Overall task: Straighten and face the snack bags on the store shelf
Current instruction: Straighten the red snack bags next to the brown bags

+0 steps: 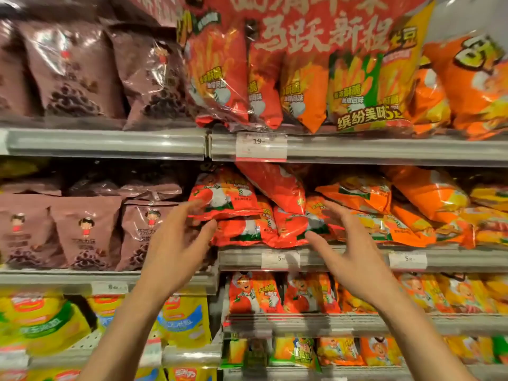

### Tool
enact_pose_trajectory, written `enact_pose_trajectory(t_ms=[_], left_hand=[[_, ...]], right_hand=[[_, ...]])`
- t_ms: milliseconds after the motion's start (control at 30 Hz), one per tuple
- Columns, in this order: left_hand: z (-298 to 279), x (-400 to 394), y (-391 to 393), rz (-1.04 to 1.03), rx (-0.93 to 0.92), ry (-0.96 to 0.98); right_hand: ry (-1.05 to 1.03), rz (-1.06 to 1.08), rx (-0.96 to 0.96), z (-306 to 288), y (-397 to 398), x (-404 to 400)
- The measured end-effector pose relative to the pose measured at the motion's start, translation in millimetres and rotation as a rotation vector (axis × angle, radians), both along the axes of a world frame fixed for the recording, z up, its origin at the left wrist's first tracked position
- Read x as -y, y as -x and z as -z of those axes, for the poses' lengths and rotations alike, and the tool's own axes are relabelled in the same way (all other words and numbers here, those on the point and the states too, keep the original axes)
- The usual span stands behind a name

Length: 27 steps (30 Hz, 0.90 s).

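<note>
Red foil bags lie in a slumped heap on the middle shelf (pixel 330 257), and that heap is what both hands are reaching for.

Starting at the left, the left hand (pixel 176 243) is raised with fingers spread and only lightly bent, holding nothing. Its fingertips (pixel 202 204) sit at the left end of the top red bag (pixel 222 196), which lies on its side with its long axis running left to right, resting on another red bag (pixel 242 232) beneath it. Motion blur makes it hard to say whether the fingers actually touch the foil or stop just short. A tilted red bag (pixel 275 185) leans across the back of the pile, slanting down to the right.

Further right, the right hand (pixel 349 243) is likewise spread wide and empty, its fingers in front of the red bag at the pile's right side (pixel 291 226), just beside the orange bags (pixel 360 191) that begin there. Contact here is also unclear.

So the toppled red bags lie between the two hands and a little farther in; each hand is about equally near its own end. To my eye the next move calls for closing in from both sides and standing the bags upright, faces forward.
</note>
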<state>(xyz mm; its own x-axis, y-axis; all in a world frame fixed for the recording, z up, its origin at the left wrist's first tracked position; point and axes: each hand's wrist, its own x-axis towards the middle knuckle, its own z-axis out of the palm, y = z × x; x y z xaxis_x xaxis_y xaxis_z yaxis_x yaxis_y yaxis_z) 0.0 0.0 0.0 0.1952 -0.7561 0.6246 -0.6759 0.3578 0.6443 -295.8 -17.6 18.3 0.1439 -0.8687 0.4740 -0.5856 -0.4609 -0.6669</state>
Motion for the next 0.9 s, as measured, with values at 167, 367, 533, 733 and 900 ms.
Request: enact_pose_trajectory(t_ms=[167, 367, 533, 733, 900], left_hand=[[-17, 36, -13, -0.191, 0.300, -0.044], [-23, 60, -17, -0.246, 0.345, -0.193], [-25, 65, -12, -0.256, 0.272, -0.292], [-26, 64, -10, -0.208, 0.110, -0.290], [-25, 62, -7, -0.184, 0.006, -0.274]], right_hand=[[0.192, 0.013, -0.430, -23, -48, 62], [0.206, 0.210, -0.740, -39, -78, 105], [0.182, 0.235, -0.681, -26, -88, 118], [0.250, 0.243, -0.612, -23, -73, 118], [0.287, 0.260, -0.598, -23, -53, 118]])
